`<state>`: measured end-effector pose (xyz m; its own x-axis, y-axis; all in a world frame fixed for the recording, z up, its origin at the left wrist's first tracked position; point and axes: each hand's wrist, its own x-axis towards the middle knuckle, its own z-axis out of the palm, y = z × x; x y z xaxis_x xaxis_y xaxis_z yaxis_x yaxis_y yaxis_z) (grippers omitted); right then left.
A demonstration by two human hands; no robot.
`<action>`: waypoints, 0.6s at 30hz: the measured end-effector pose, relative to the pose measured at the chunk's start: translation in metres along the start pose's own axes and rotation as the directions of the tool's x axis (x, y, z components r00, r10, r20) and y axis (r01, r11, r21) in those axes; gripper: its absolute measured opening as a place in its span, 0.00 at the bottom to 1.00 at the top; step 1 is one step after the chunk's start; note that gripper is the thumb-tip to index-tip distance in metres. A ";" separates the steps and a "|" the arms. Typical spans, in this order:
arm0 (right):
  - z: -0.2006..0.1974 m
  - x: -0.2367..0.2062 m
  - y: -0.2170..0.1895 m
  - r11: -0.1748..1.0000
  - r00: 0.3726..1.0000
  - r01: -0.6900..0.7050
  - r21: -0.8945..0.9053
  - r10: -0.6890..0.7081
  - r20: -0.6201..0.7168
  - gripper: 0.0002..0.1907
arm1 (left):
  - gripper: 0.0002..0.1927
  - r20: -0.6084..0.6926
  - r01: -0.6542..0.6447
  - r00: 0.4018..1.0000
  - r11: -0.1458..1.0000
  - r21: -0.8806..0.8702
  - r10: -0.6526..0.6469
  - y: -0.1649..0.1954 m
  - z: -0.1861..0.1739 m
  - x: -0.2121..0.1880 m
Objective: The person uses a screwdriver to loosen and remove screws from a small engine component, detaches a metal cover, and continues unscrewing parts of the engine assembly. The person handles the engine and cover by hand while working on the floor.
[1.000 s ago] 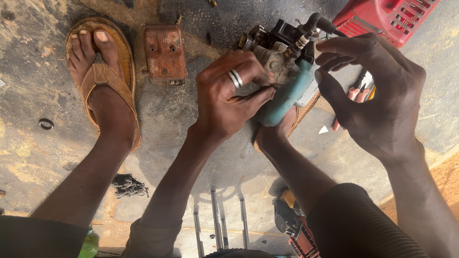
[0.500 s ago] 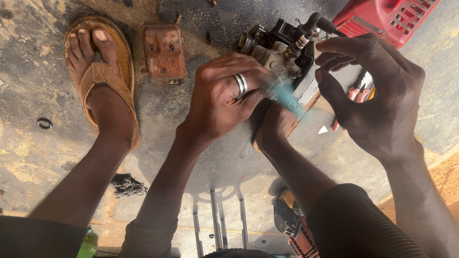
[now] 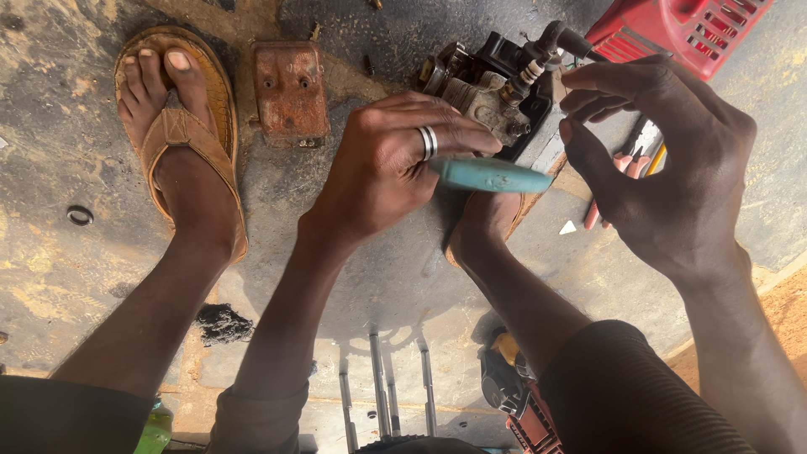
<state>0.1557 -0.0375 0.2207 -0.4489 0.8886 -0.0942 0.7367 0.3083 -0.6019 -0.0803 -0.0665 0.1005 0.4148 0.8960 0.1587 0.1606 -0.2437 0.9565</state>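
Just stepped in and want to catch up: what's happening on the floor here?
A person sits on the concrete floor over a small grimy engine part. The left hand grips a tool with a teal handle, held level just in front of that part. The right hand is raised beside it, fingers curled and empty. A rusty metal block lies near a sandalled foot.

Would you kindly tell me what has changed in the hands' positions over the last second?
The left hand, gripping the teal-handled tool, has turned it from slanting down to nearly level, handle pointing right. The right hand stays raised with fingers curled, and the small engine and rusty plate have not moved.
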 end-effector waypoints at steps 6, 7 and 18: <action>-0.003 0.001 -0.006 0.999 1.000 -0.019 0.051 0.019 -0.006 0.14 | 0.17 -0.208 0.015 0.978 0.998 0.066 -0.001 0.000 0.013 0.008; -0.003 0.002 -0.006 0.999 1.000 -0.014 0.045 0.014 -0.008 0.14 | 0.15 -0.171 0.007 0.985 0.997 0.071 0.006 0.000 0.012 0.009; -0.007 0.007 -0.017 0.998 0.999 -0.052 0.047 0.053 -0.014 0.14 | 0.12 -0.052 -0.002 0.999 1.000 0.003 0.002 -0.006 -0.006 -0.002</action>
<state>0.1440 -0.0345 0.2357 -0.4025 0.9082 -0.1151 0.7343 0.2452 -0.6330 -0.0878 -0.0646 0.0960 0.3684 0.9134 0.1733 0.1625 -0.2468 0.9553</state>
